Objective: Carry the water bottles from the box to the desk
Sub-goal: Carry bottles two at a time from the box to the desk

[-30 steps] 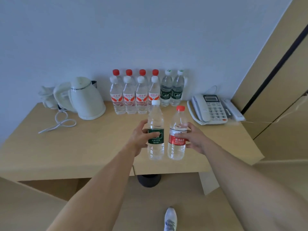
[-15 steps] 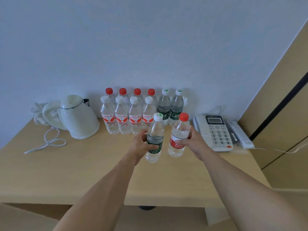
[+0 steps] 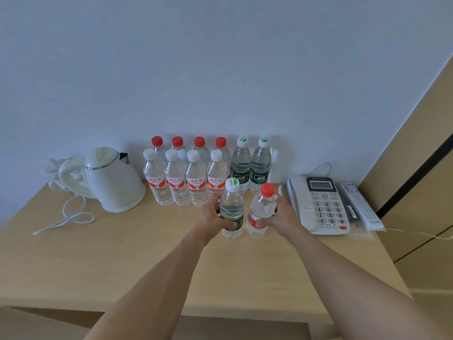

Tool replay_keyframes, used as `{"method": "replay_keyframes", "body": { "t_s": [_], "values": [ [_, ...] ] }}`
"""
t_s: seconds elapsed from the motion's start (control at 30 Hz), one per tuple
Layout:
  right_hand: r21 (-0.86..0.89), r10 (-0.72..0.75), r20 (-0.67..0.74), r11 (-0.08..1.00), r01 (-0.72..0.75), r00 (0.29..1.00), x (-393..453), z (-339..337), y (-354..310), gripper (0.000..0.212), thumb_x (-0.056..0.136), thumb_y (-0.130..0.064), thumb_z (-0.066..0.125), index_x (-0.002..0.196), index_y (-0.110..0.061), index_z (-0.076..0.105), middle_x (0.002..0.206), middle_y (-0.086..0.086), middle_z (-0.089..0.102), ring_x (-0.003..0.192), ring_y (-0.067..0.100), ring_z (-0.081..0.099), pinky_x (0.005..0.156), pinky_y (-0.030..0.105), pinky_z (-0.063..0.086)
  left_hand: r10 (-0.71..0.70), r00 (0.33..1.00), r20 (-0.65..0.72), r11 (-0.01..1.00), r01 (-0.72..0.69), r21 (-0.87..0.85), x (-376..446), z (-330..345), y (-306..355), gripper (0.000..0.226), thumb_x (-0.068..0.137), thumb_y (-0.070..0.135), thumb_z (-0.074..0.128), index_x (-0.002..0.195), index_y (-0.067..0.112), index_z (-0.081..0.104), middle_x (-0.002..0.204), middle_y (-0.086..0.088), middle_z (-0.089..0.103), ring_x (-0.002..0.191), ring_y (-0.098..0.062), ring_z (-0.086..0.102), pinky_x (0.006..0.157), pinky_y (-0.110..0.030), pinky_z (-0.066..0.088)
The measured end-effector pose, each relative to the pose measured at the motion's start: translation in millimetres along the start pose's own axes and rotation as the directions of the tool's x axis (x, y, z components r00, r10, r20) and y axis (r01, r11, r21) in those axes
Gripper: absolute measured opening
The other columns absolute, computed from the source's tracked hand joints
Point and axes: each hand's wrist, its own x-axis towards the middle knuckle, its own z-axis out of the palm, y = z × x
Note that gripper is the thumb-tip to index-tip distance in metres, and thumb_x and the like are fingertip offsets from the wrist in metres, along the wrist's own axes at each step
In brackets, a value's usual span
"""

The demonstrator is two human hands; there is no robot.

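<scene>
Your left hand (image 3: 212, 218): bare, no ring or glove.
Your right hand (image 3: 284, 216): bare too.
Your forearms: sleeveless, no watch.

Two rows of bottles (image 3: 196, 177) at the back of the desk (image 3: 122, 253) against the wall (image 3: 220, 69) — kettle (image 3: 115, 180) just to their left, its cord (image 3: 71, 217) trailing forward-left. Right of the rows, a telephone (image 3: 318, 204), with a remote (image 3: 360, 207) just beside it on the far right. In front of the rows, two held bottles side by side — the left bottle (image 3: 231, 209) in the left hand (image 3: 212, 218), the right bottle (image 3: 261, 212) in the right hand (image 3: 285, 215).
</scene>
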Motion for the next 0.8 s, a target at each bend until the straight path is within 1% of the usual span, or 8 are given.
{"method": "replay_keyframes", "body": {
  "t_s": [0.07, 0.23, 0.37, 0.43, 0.5, 0.6, 0.7, 0.8],
  "values": [
    [-0.026, -0.006, -0.006, 1.0, 0.006, 1.0, 0.3, 2.1, 1.5, 0.071, 0.062, -0.011, 0.09, 0.121, -0.028, 0.054, 0.114, -0.003, 0.064, 0.107, 0.022, 0.06, 0.092, 0.041, 0.051, 0.017, 1.0, 0.007, 0.999, -0.017, 0.029, 1.5, -0.7, -1.6, 0.085, 0.064, -0.016, 0.081, 0.127, 0.034, 0.051, 0.11, -0.002, 0.072, 0.1, -0.005, 0.068, 0.073, -0.018, 0.055],
    [-0.026, -0.003, -0.012, 1.0, 0.003, 1.0, 0.4, 4.4, 0.3, 0.072, 0.062, -0.011, 0.09, 0.122, -0.027, 0.054, 0.111, -0.007, 0.065, 0.108, 0.021, 0.061, 0.093, 0.041, 0.051, 0.092, 0.995, 0.035, 0.983, -0.096, 0.157, 4.0, -5.1, -3.5, 0.083, 0.064, -0.006, 0.085, 0.129, 0.03, 0.05, 0.111, 0.007, 0.068, 0.098, 0.005, 0.064, 0.075, -0.011, 0.053],
    [-0.054, 0.0, 0.007, 0.999, 0.0, 1.0, 0.3, 6.1, -3.0, 0.07, 0.065, -0.012, 0.09, 0.124, -0.025, 0.054, 0.116, -0.006, 0.066, 0.111, 0.018, 0.061, 0.097, 0.043, 0.051, 0.14, 0.987, 0.075, 0.961, -0.153, 0.232, 1.6, -10.7, 5.3, 0.078, 0.067, 0.008, 0.089, 0.133, 0.026, 0.051, 0.114, 0.009, 0.067, 0.103, 0.002, 0.061, 0.08, -0.009, 0.049],
    [-0.063, 0.008, 0.026, 0.998, -0.007, 1.0, 0.4, 4.2, -5.0, 0.069, 0.067, -0.011, 0.088, 0.126, -0.024, 0.054, 0.118, -0.006, 0.066, 0.115, 0.018, 0.06, 0.099, 0.043, 0.05, 0.201, 0.978, 0.059, 0.932, -0.209, 0.296, -0.6, -17.4, 17.7, 0.074, 0.071, 0.018, 0.09, 0.134, 0.026, 0.052, 0.115, 0.008, 0.066, 0.104, -0.002, 0.06, 0.081, -0.01, 0.045],
    [-0.061, 0.008, 0.03, 0.998, -0.006, 1.0, -0.3, -0.5, -8.5, 0.071, 0.067, -0.011, 0.089, 0.127, -0.024, 0.054, 0.121, -0.006, 0.064, 0.116, 0.017, 0.06, 0.098, 0.039, 0.049, 0.292, 0.956, 0.031, 0.87, -0.279, 0.407, -2.5, -26.0, 37.3, 0.069, 0.073, 0.029, 0.089, 0.133, 0.025, 0.056, 0.113, 0.007, 0.065, 0.104, -0.006, 0.059, 0.084, -0.015, 0.044],
    [-0.05, -0.053, 0.007, 0.997, 0.054, 0.999, -3.3, -11.0, -19.4, 0.069, 0.067, -0.013, 0.09, 0.125, -0.03, 0.056, 0.118, -0.009, 0.063, 0.113, 0.012, 0.059, 0.093, 0.03, 0.046, 0.411, 0.911, 0.039, 0.735, -0.357, 0.577, -3.7, -35.6, 72.8, 0.054, 0.076, 0.039, 0.085, 0.125, 0.027, 0.064, 0.103, 0.01, 0.066, 0.095, -0.005, 0.061, 0.08, -0.015, 0.045],
    [-0.109, -0.172, -0.052, 0.98, 0.165, 0.984, -7.0, -23.0, -38.6, 0.06, 0.066, -0.02, 0.091, 0.118, -0.03, 0.063, 0.109, -0.015, 0.066, 0.102, 0.004, 0.061, 0.084, 0.021, 0.046, 0.444, 0.891, 0.097, 0.607, -0.378, 0.699, -1.0, -37.7, 100.6, 0.04, 0.079, 0.04, 0.083, 0.114, 0.025, 0.072, 0.096, 0.008, 0.07, 0.091, -0.01, 0.063, 0.079, -0.027, 0.051],
    [-0.141, -0.262, -0.071, 0.958, 0.251, 0.962, -10.0, -31.0, -57.6, 0.05, 0.067, -0.024, 0.09, 0.111, -0.031, 0.067, 0.101, -0.013, 0.071, 0.095, 0.006, 0.065, 0.078, 0.024, 0.053, 0.427, 0.89, 0.161, 0.503, -0.382, 0.775, 3.7, -36.1, 113.9, 0.038, 0.08, 0.041, 0.082, 0.113, 0.025, 0.073, 0.098, 0.008, 0.072, 0.095, -0.013, 0.065, 0.083, -0.033, 0.052]
  ]
}}
